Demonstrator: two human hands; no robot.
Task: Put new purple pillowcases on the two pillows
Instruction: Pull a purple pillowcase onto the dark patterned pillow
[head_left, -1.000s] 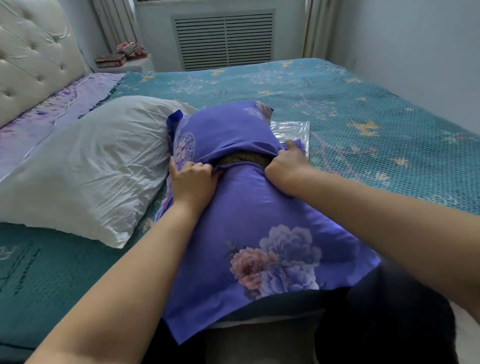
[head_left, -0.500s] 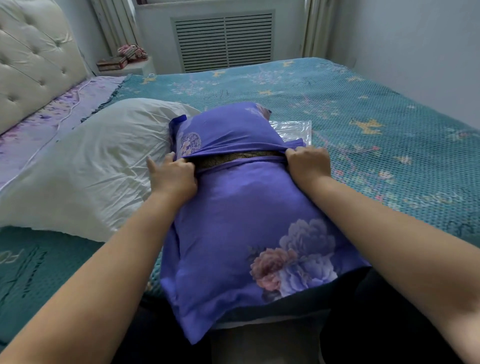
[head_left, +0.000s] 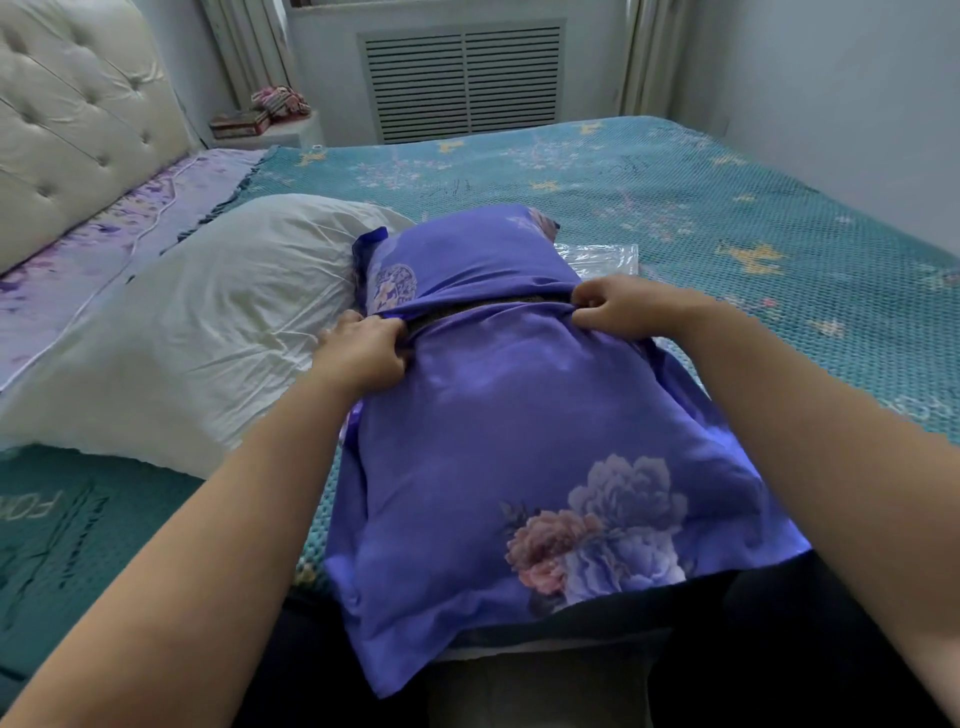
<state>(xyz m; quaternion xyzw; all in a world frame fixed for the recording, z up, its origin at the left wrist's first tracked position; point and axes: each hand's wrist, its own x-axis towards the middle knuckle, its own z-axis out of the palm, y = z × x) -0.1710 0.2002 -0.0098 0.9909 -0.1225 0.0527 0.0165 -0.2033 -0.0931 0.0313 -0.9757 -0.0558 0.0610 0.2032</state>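
Observation:
A pillow in a purple flowered pillowcase (head_left: 519, 415) lies lengthwise on the bed in front of me. Across its middle the case has an opening where a thin strip of dark inner pillow (head_left: 493, 307) shows. My left hand (head_left: 363, 348) grips the fabric at the left end of that opening. At the right end, my right hand (head_left: 623, 306) pinches the fabric edge. To the left lies a second pillow (head_left: 208, 332), white and wrinkled, with no purple case on it.
The bed carries a teal patterned cover (head_left: 727, 218) and a lilac sheet (head_left: 104, 249) near the tufted headboard (head_left: 67, 114). A clear plastic bag (head_left: 602, 257) lies behind the purple pillow. A small ledge (head_left: 260, 124) with items and a vent (head_left: 462, 78) are at the back wall.
Both hands slid outward from the middle of the opening to its ends. The gap over the dark inner pillow narrowed from a wide patch to a thin strip.

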